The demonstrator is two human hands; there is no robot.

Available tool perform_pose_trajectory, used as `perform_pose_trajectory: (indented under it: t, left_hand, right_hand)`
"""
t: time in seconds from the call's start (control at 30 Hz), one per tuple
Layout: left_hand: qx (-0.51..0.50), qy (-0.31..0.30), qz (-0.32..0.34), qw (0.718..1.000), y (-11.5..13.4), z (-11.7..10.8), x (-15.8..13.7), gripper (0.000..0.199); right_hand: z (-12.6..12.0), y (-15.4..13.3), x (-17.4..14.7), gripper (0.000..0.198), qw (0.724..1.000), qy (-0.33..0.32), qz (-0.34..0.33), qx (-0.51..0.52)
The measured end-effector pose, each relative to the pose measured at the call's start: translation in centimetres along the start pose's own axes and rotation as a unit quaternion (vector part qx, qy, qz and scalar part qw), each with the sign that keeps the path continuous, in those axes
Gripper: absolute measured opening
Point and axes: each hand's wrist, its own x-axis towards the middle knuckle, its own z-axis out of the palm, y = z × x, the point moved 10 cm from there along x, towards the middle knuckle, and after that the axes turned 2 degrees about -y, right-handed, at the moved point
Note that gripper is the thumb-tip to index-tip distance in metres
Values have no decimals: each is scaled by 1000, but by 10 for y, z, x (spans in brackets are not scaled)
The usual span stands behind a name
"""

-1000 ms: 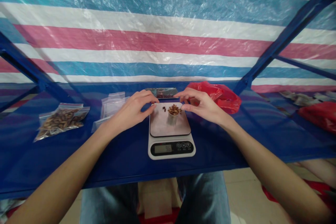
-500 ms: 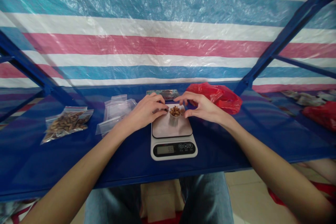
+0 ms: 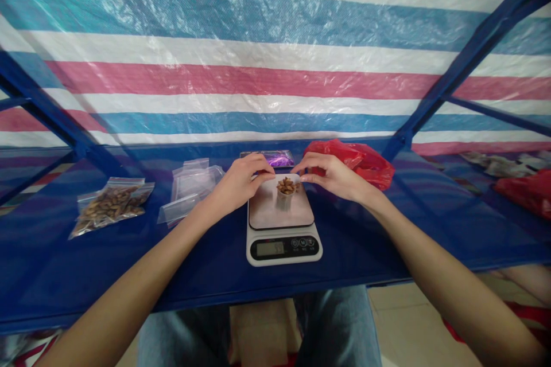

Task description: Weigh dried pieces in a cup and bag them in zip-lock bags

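While both hands hover at the far edge of the scale, a small cup of nuts sits between them.
Fingers of the left hand (image 3: 239,184) are curled loosely, tips pinched together just left of the cup (image 3: 286,190); whether they hold a nut I cannot tell. Fingers of the right hand (image 3: 333,175) are also bunched, tips just right of the cup, not gripping it. Half a second ago the right hand cupped closer around it; a second ago loose nuts lay on the scale (image 3: 282,223) beside the cup, now gone. Farther out on the blue desk (image 3: 387,229) lie empty clear bags (image 3: 189,189), a filled bag (image 3: 112,205), a red bag (image 3: 359,157) and a phone (image 3: 275,157).
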Motion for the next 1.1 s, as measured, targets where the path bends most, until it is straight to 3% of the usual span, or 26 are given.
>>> perform_pose_trajectory:
  t: [0.1, 0.27, 0.47, 1.1]
  left_hand:
    - [-49, 51, 8, 997, 17, -11, 2, 12]
    - [-49, 21, 52, 997, 43, 2, 4, 13]
    - [-38, 15, 61, 997, 43, 5, 4, 14]
    - [-14, 25, 98, 995, 49, 4, 2, 11]
  right_hand:
    - [6, 0, 0, 27, 1000, -24, -1, -6]
    - [12, -4, -1, 25, 999, -33, -16, -39]
    - [21, -14, -2, 6, 995, -52, -47, -75]
    - [30, -14, -3, 10, 991, -46, -46, -119]
